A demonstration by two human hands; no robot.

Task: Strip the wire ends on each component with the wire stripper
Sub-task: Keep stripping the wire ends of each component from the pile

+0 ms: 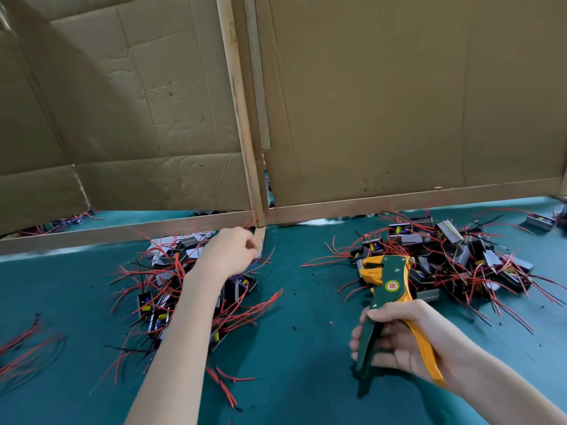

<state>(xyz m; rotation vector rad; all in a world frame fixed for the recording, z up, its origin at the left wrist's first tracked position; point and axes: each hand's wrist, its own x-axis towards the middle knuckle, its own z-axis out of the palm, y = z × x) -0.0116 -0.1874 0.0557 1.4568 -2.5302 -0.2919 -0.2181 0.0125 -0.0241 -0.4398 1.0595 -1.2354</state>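
— Where was the stripper when you looked?
— On my feed the R hand (399, 342) had it. The fingers were curled round the green & yellow handles of the wire stripper (387, 286). It was held above the table (306, 357), near the front edge, right of centre. The tool head pointed away from the cam, toward the right pile of components (454, 262).
— And the L hand?
— L hand (230, 251) was stretched out over the left pile of components (153, 302), up by the wooden frame (122, 233) along the table's back edge. Fingers curled under, back of hand to cam. Couldn't tell if it pinched a wire or a part, since the fingertips were hidden.
— The piles?
— Two heaps, well apart, both toward the back of the table. Small dark modules w/ red & black leads sticking out every way. The left heap lay under the L forearm, and the right one sat just beyond the stripper head.
— Anything else?
— A loose bundle of red wires (27, 342) at the left edge. Black specks (294, 327) on the teal cloth btwn the heaps. Cardboard panels (399, 102) stood in the frame at the back.
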